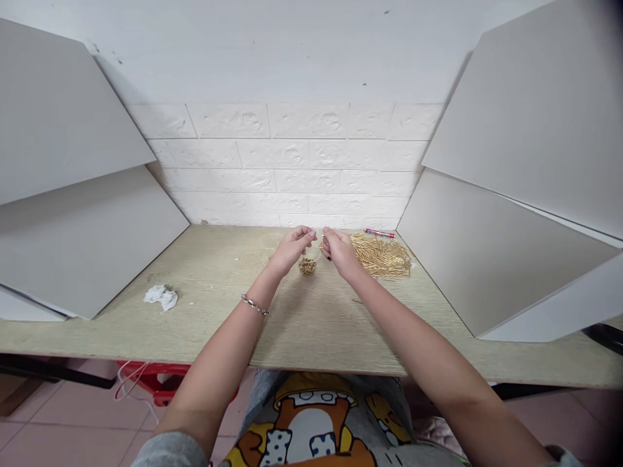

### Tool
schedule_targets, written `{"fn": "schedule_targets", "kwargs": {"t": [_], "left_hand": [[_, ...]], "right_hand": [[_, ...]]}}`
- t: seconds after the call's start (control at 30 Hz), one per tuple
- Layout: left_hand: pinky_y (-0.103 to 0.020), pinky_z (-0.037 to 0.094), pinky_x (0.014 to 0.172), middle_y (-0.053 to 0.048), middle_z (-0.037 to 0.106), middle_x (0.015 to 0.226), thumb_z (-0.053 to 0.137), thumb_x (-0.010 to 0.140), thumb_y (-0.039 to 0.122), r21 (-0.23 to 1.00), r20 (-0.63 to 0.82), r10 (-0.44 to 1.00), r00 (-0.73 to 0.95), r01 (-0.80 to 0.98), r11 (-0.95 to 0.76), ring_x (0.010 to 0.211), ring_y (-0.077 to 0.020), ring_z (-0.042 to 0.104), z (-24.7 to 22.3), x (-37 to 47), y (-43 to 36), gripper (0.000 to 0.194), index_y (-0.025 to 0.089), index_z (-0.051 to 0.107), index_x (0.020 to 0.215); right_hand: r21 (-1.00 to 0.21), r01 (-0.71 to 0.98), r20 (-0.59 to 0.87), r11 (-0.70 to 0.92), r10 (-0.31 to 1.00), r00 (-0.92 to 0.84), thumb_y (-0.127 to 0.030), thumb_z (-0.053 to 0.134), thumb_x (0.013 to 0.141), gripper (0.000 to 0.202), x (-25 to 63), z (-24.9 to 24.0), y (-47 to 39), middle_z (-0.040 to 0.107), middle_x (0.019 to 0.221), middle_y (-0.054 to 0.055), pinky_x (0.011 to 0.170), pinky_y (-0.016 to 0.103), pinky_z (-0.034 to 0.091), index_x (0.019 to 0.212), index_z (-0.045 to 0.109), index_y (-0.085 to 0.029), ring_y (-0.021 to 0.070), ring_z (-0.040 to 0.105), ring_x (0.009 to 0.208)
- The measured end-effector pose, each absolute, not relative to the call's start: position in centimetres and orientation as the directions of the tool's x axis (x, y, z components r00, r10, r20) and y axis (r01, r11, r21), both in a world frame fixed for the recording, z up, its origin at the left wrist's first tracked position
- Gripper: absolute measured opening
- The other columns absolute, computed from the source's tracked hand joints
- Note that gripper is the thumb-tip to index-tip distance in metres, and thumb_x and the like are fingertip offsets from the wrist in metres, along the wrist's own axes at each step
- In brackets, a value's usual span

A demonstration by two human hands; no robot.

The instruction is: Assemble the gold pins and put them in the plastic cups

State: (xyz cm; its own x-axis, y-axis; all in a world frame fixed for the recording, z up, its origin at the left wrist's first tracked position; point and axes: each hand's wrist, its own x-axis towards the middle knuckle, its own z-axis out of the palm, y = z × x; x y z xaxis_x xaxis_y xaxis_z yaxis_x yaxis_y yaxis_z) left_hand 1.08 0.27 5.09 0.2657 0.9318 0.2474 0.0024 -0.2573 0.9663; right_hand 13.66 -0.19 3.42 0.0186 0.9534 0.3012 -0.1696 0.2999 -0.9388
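My left hand (293,249) and my right hand (339,251) are raised over the table, fingertips facing each other with a narrow gap between. Each is closed in a pinch, and whatever the fingers hold is too small to make out. Just below the gap stands a small clear cup (307,266) with tiny gold-coloured pieces in it. Beside and partly behind my right hand lies a spread pile of thin gold-coloured sticks (384,257). A faint round clear dish or lid (272,240) lies behind my left hand.
Crumpled white tissue (161,297) lies on the left of the wooden table (214,331). A red patterned, pen-like stick (379,233) rests behind the pile. Pale panels (73,246) stand on both sides, with a white brick-patterned wall (292,155) behind. A red stool (163,383) is under the table.
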Motion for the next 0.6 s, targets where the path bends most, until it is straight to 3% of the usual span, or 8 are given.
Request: {"fn": "schedule_targets", "kwargs": {"t": [0.13, 0.6], "left_hand": [[-0.020, 0.032, 0.053, 0.002, 0.050, 0.064, 0.060, 0.067, 0.034, 0.963, 0.249, 0.930, 0.270, 0.035, -0.268, 0.058, -0.0072, 0.042, 5.31, 1.07, 0.19, 0.020, 0.015, 0.056, 0.074], [-0.022, 0.035, 0.057, -0.001, 0.057, 0.071, 0.057, 0.068, 0.032, 0.945, 0.283, 0.903, 0.322, 0.067, -0.320, 0.063, -0.0090, 0.046, 5.65, 1.35, -0.36, 0.019, 0.014, 0.060, 0.075]], "right_hand": [[-0.939, -0.166, 0.303, 0.303, 0.953, 0.025, -0.048, 0.049, 0.074, 0.039, 13.67, 3.54, -0.25, 0.026, 0.044, -0.007, 0.036, 0.021, 0.021, 0.053, 0.031, -0.020, 0.0054, 0.025, 0.038], [-0.952, -0.091, 0.289, 0.291, 0.957, 0.033, -0.044, 0.045, 0.077, 0.035, 13.85, 3.51, -0.11, 0.028, 0.043, -0.007, 0.036, 0.021, 0.022, 0.054, 0.034, -0.020, 0.0058, 0.026, 0.037]]}}
